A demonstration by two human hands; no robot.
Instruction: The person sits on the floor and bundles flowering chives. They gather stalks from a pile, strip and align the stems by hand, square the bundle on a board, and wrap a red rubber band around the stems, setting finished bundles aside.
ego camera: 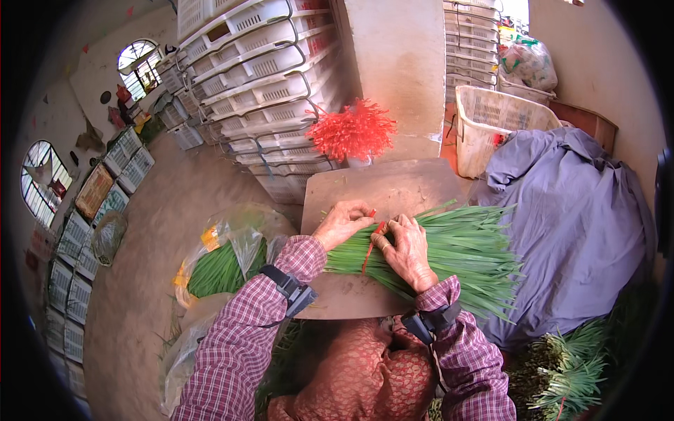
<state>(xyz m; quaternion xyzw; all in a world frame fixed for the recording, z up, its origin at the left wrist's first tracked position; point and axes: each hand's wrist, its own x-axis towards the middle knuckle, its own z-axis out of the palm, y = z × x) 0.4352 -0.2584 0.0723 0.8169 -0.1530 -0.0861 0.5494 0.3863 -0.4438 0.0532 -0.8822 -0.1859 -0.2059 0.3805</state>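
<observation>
A bunch of long flat green leaves, like garlic chives, lies across a brown board, its loose tips fanned to the right. A red tie goes around the bunch near its middle. My left hand pinches one end of red tie between thumb and fingertips, above the leaves. My right hand rests on the bunch and pinches the tie at its top between thumb and index finger. Beyond the board stands a cluster of red ties in a pale holder.
Loose green leaves lie in a plastic bag at the left. White plastic crates are stacked high behind the board. At the right are a grey-purple cloth and a white plastic basket. Tied bunches lie at lower right.
</observation>
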